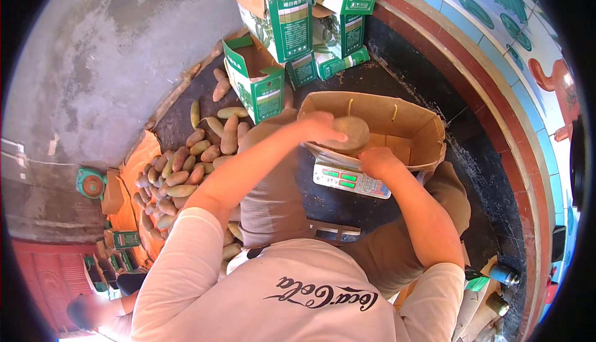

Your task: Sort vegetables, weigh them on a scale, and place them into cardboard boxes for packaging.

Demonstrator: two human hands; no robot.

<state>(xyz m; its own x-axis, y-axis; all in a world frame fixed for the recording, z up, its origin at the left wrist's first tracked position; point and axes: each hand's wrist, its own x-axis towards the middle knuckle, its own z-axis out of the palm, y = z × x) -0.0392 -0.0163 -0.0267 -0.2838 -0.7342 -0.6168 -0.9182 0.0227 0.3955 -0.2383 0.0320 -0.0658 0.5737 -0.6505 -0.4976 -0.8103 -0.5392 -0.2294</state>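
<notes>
In my left hand (pixel 318 127) is a thick, brownish-green wax gourd (pixel 352 133), held over the near left part of an open cardboard box (pixel 428 132). My right hand (pixel 377 161) is closed at the box's near rim, just right of the gourd's lower end; its fingertips are partly hidden. The box has tan inner walls and yellow cord handles. It stands at a silver digital scale (pixel 351 179), whose green-lit display and keypad face me between my knees. The scale's platform is hidden under the box.
Many gourds (pixel 180 190) lie heaped on the floor to my left, partly on an orange sheet (pixel 133 180). Ahead stand green-and-white cartons (pixel 256 87), some stacked (pixel 292 25). A tiled wall with a brown ledge (pixel 459 69) curves along the right. Another person (pixel 115 317) is at lower left.
</notes>
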